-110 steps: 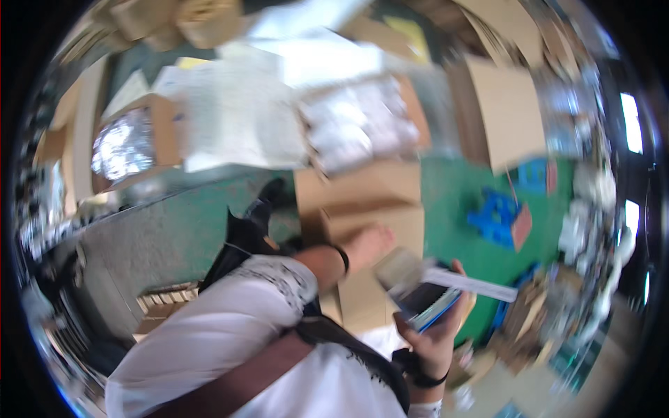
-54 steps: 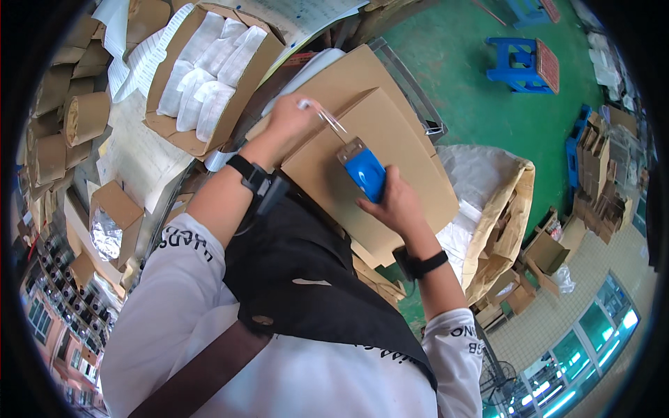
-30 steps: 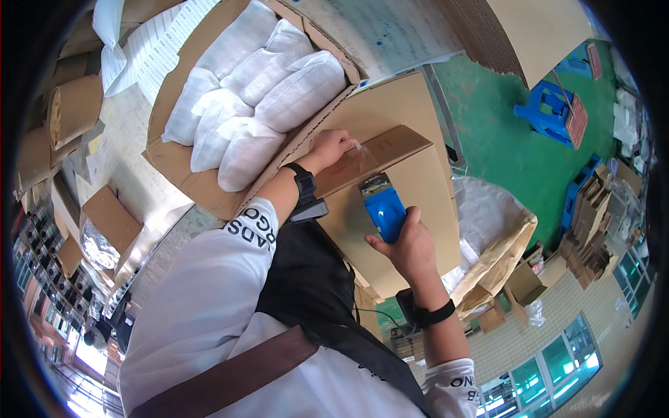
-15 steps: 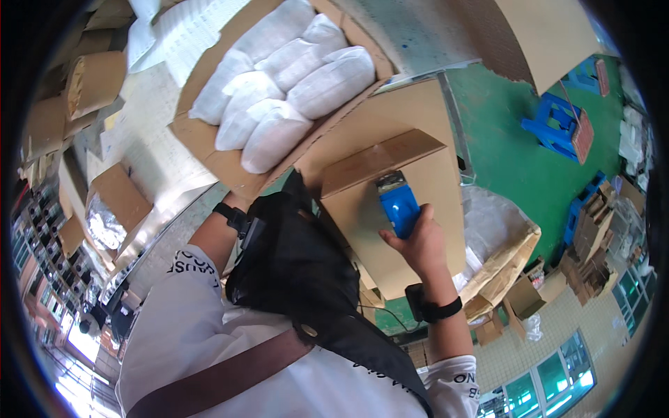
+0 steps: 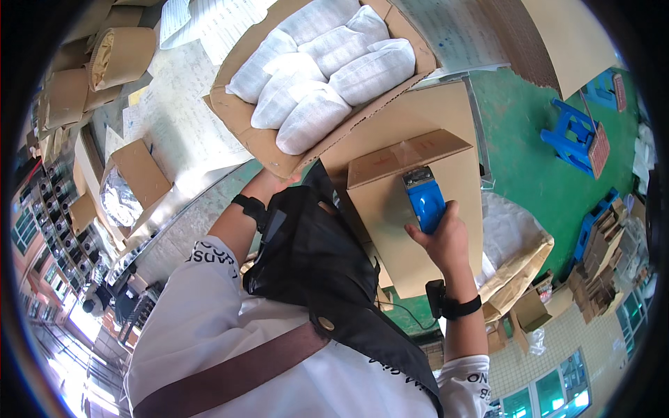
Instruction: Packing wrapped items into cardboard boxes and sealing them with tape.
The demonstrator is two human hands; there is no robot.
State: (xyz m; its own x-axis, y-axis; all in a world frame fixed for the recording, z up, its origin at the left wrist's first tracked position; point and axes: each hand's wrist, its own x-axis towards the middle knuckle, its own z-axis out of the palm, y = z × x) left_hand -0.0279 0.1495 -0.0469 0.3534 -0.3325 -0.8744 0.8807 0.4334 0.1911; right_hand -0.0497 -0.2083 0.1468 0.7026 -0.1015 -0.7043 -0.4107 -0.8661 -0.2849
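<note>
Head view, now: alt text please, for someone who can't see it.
A person's right hand holds a blue tape dispenser over a brown carton. The left hand is at the near corner of an open box of white wrapped packages, its grip unclear. A blue stool is on the green floor at right.

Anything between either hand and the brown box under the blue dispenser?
Right hand: only the dispenser it holds, overlapping the box in view; contact unclear. Left hand: the black apron shows between it and the box; the open carton's corner is just above the hand.
</note>
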